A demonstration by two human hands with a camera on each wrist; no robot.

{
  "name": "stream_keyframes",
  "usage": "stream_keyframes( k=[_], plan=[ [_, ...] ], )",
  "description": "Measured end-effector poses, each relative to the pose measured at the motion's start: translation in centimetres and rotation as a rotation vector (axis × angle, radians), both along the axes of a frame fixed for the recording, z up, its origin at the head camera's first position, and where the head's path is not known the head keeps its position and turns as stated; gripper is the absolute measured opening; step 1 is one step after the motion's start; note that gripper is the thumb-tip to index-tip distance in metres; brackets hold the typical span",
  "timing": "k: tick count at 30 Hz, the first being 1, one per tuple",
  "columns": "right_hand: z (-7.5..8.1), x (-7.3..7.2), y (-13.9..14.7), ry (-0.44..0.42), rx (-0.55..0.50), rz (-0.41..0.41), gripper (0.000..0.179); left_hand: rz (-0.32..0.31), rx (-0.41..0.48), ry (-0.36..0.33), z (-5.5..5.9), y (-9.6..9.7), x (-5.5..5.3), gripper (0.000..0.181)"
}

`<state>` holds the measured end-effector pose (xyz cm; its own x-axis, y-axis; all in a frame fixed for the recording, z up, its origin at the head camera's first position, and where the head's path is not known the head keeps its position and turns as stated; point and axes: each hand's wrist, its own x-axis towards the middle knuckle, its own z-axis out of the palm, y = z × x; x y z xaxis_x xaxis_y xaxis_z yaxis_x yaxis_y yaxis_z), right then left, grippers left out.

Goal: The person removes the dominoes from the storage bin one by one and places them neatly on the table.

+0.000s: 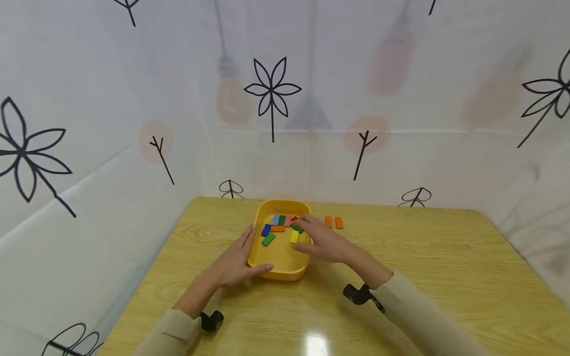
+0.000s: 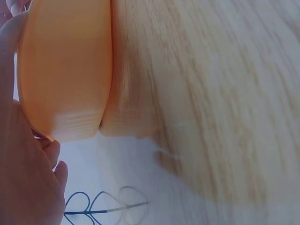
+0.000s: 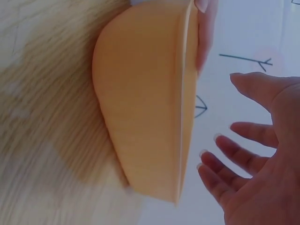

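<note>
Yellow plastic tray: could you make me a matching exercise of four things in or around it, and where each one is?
1. Person's left hand
2. Person's right hand
3. Flat yellow rectangular block
4. Side-by-side orange rectangular blocks

A. Lying inside the yellow plastic tray
B. On the wooden table, right of the tray
C. Touching the tray's left side
D. Over the tray's right rim

Pairs: 1-C, 2-D, 3-A, 4-B
</note>
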<state>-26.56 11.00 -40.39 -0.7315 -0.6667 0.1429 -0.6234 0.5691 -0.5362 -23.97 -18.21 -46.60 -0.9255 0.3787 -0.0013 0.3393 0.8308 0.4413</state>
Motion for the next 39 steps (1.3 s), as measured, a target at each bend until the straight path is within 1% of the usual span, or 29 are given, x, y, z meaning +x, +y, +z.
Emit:
stream_keyframes(
  k=[6, 11, 13, 16, 19, 24, 28, 32, 36, 39],
  plan=[
    [-0.7, -0.1, -1.9, -0.038, -0.011, 0.022, 0.061, -0.009, 0.004, 0.013, 0.0, -0.1, 0.0, 0.119],
    [-1.4, -0.4, -4.0, -0.122, 0.003, 0.005, 0.064, -0.014, -0.005, 0.028, 0.0, -0.2, 0.1, 0.118],
    [-1.6, -0.5, -4.8, -0.143, 0.014, -0.014, 0.066, -0.020, -0.005, 0.035, 0.0, -0.2, 0.1, 0.117],
    [-2.0, -0.8, -6.0, -0.143, 0.021, -0.049, 0.069, -0.029, -0.017, 0.039, 0.2, -0.2, 0.1, 0.116],
    [-2.4, -1.1, -7.0, -0.147, 0.026, -0.092, 0.073, -0.041, -0.010, 0.052, 0.3, -0.2, 0.1, 0.116],
    [-3.7, -1.7, -8.4, -0.174, 0.013, -0.179, 0.078, -0.039, -0.019, 0.046, 0.2, -0.2, 0.1, 0.118],
    [-4.9, -2.2, -9.3, -0.191, 0.016, -0.243, 0.077, -0.032, -0.034, 0.034, -0.1, -0.2, 0.1, 0.118],
    [-5.6, -2.4, -9.8, -0.180, 0.041, -0.276, 0.075, -0.033, -0.034, 0.038, -0.3, -0.2, 0.1, 0.117],
    [-5.5, -2.6, -10.1, -0.173, 0.057, -0.289, 0.074, -0.036, -0.048, 0.049, -0.2, -0.2, 0.1, 0.117],
    [-5.5, -2.9, -10.3, -0.178, 0.068, -0.296, 0.069, -0.037, -0.052, 0.053, -0.1, -0.2, 0.0, 0.118]
  ],
)
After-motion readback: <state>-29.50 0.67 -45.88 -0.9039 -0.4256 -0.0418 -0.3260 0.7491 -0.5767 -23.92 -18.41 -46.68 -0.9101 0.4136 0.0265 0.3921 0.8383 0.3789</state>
